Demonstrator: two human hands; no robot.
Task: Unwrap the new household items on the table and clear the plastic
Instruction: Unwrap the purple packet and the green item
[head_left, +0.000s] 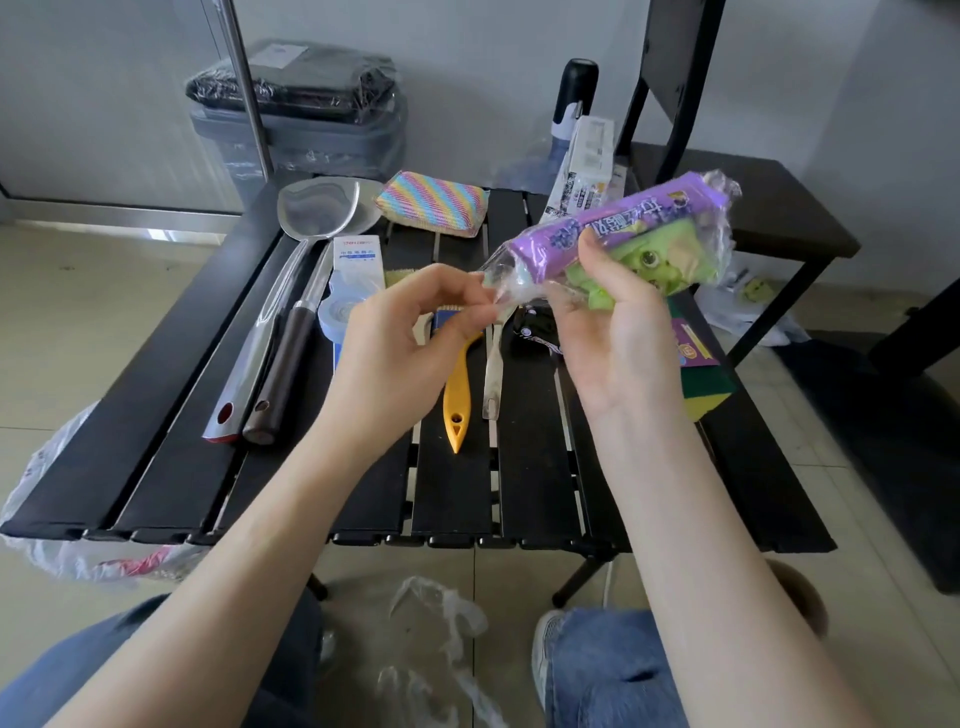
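Right hand (618, 332) grips packet (618, 234) above counter's (519, 467) far right corner | left hand (405, 332) pinches its loose wrap end (498, 286) | risk: hard tug likely tears film unevenly or flings contents onto tools near the far edge

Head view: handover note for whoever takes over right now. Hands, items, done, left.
Left hand pinches the clear end of the purple pack; right hand grips its body, above the table.
Done: spatula and rainbow sponge lie bare.
Left: open this pack; the sleeved sponge pack at the table's right edge, the tape pack, then loose plastic on the floor.
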